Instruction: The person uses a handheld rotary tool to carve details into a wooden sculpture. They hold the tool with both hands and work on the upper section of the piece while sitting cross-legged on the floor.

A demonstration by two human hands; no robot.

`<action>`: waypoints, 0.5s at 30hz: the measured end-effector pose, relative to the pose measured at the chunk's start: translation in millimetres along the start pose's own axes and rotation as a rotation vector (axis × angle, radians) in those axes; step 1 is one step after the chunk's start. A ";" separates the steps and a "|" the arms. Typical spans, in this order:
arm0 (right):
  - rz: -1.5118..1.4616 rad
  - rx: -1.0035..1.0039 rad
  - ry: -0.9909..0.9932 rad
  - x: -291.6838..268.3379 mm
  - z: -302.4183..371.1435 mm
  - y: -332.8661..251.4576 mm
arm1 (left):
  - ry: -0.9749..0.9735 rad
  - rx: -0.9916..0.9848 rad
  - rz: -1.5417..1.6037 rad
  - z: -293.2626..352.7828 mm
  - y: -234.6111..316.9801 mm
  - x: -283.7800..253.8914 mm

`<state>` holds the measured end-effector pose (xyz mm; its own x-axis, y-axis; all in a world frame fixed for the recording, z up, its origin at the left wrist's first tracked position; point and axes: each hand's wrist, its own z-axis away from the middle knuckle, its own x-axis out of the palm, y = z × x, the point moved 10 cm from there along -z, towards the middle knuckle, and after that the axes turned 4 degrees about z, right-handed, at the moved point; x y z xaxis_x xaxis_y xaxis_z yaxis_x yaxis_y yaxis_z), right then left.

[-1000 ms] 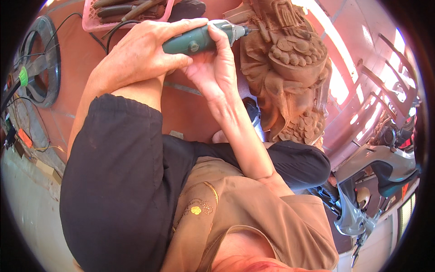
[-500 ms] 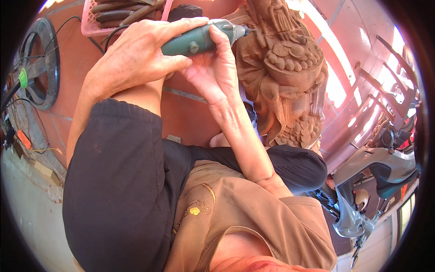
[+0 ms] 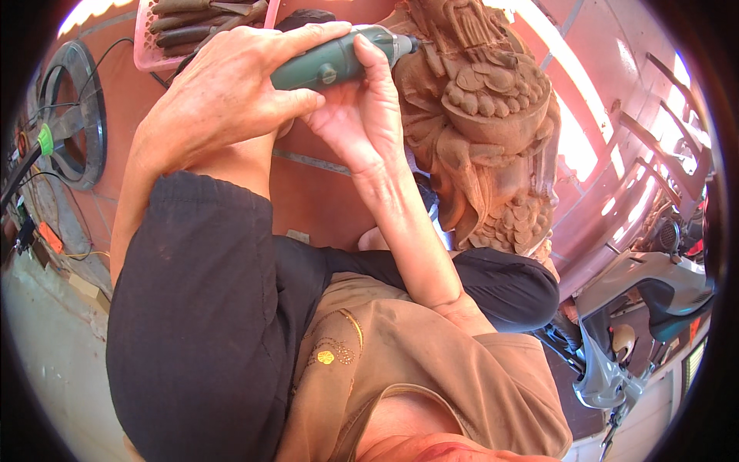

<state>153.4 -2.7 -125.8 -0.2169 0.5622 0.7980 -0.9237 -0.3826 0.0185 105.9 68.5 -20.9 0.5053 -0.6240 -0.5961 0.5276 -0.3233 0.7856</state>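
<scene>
Both of my hands are around a green rotary tool [image 3: 315,69] with a grey nose, which points right. My left hand [image 3: 231,88] wraps over the body from the left, its forefinger along the top and its thumb below. My right hand [image 3: 354,119] supports the tool from underneath, its thumb up against the front end. Beside the nose stands a brown carved wooden figure [image 3: 493,115], with a bowl of rounded shapes and draped folds. The nose is at the figure's left edge; the thin bit is too small to tell whether it touches the wood.
A pink basket [image 3: 142,38] of long-handled tools sits at the upper left, near a round dark base [image 3: 92,115] and loose cables. My bent knee [image 3: 200,208] lies under my left forearm. Wooden furniture [image 3: 662,146] and a grey motorbike [image 3: 608,377] stand at the right.
The view has shifted slightly. My grip on the rotary tool looks the same, and its nose remains beside the carved figure's left edge.
</scene>
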 end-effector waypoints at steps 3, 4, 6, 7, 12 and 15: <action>-0.003 -0.006 0.004 2.8 2.5 -1.0 | -0.010 0.020 0.005 -1.2 2.0 0.7; -0.005 -0.005 0.006 3.3 3.2 -0.7 | -0.016 0.017 0.006 -1.1 2.4 0.3; -0.001 -0.004 0.007 2.6 4.3 -0.3 | -0.019 0.024 0.005 -0.8 3.1 0.6; 0.002 -0.005 0.008 2.1 4.9 -0.3 | -0.016 0.033 0.004 -0.8 3.5 1.3; -0.016 -0.007 0.046 -1.9 8.2 0.5 | -0.058 -0.024 0.026 -0.2 0.9 5.1; -0.012 -0.006 0.032 -3.3 9.2 0.7 | -0.149 -0.116 -0.025 0.1 -3.5 7.8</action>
<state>156.4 -11.5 -122.8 -0.2163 0.5901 0.7778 -0.9282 -0.3714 0.0236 107.9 64.6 -28.2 0.3889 -0.7179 -0.5774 0.6186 -0.2610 0.7411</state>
